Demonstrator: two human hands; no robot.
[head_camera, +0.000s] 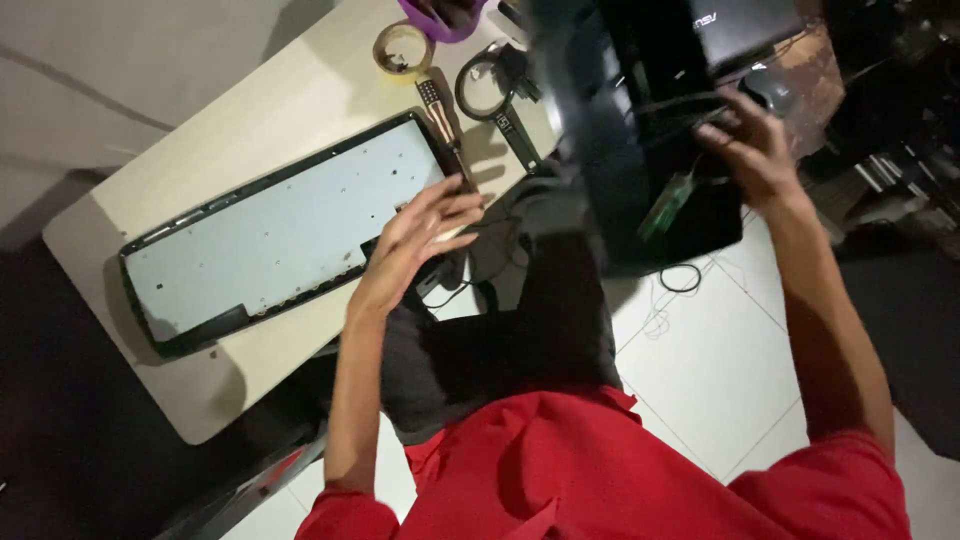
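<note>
A person's right hand (755, 150) holds a grip on the dark device casing (640, 130) raised over the lap; the left hand (425, 235), fingers loose and released, hovers beside the opened keyboard tray (270, 235) on the worktop (290, 100). Supporting the casing's underside would steady it.

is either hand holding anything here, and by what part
The right hand grips the big black panel at its right edge, near loose cables. The left hand is open, holding nothing, over the end of the opened keyboard tray.
</note>
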